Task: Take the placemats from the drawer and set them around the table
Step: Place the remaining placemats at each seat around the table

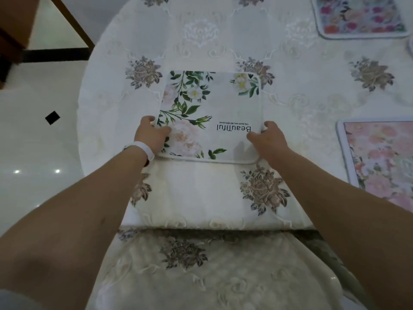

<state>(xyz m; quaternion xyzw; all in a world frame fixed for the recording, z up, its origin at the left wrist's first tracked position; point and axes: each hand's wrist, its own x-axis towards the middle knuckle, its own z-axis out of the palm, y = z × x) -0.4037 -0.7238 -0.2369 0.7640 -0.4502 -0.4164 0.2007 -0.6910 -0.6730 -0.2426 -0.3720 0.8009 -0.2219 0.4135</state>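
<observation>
White square floral placemat (210, 115) flat on embroidered tablecloth (201, 39), gripped by left hand (150, 136), right hand (268, 139)

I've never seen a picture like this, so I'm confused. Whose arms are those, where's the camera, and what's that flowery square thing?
Those are a person's own arms, no machine. The camera sits on their head and looks down, so you see what they see. The left hand and the right hand each grip a side of a white leafy placemat, flat on a round table covered by a flowered cloth. Two more placemats lie there: a pink placemat on the right and a bright placemat farther back.
</observation>
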